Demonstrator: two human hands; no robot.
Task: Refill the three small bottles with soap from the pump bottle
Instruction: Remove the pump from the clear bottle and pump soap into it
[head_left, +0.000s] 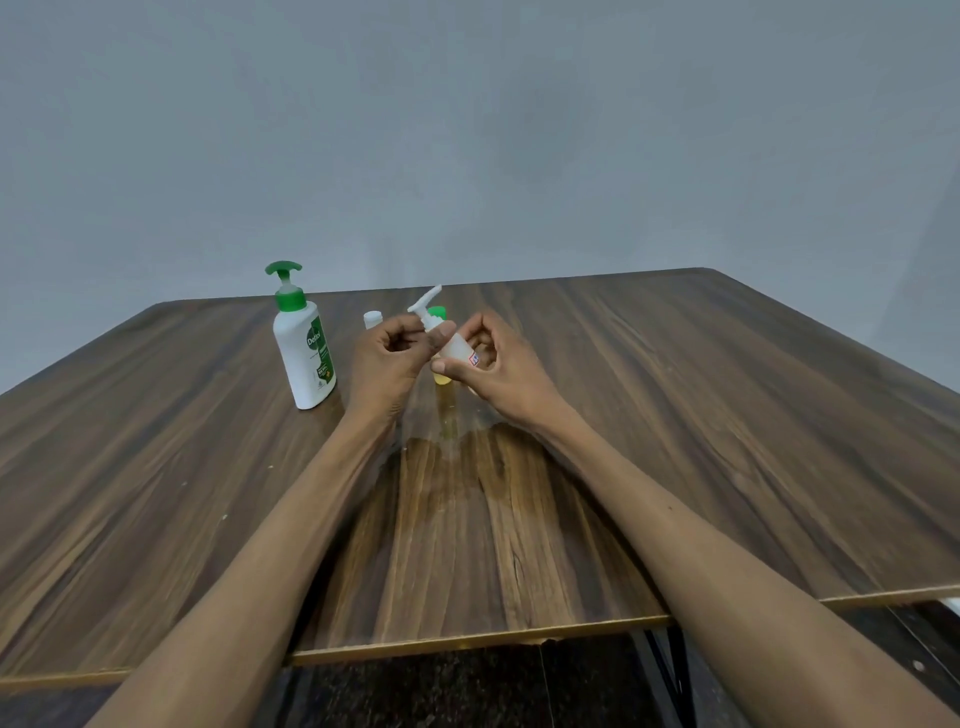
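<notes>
A white pump bottle (305, 353) with a green pump head and green label stands upright on the wooden table (675, 415), left of my hands. My right hand (498, 366) grips a small translucent bottle (457, 349) tilted over the table. My left hand (387, 358) pinches that bottle's white pump top (427, 307). Behind my hands stand a small white-capped bottle (372, 318) and a green-capped one (438, 312), both partly hidden. Under my hands is a small yellow piece (443, 379) that I cannot identify.
A shiny wet-looking patch (457, 467) spreads on the table between my forearms. The table's near edge (467, 647) runs below my arms, with dark floor beneath. A plain grey wall stands behind the table.
</notes>
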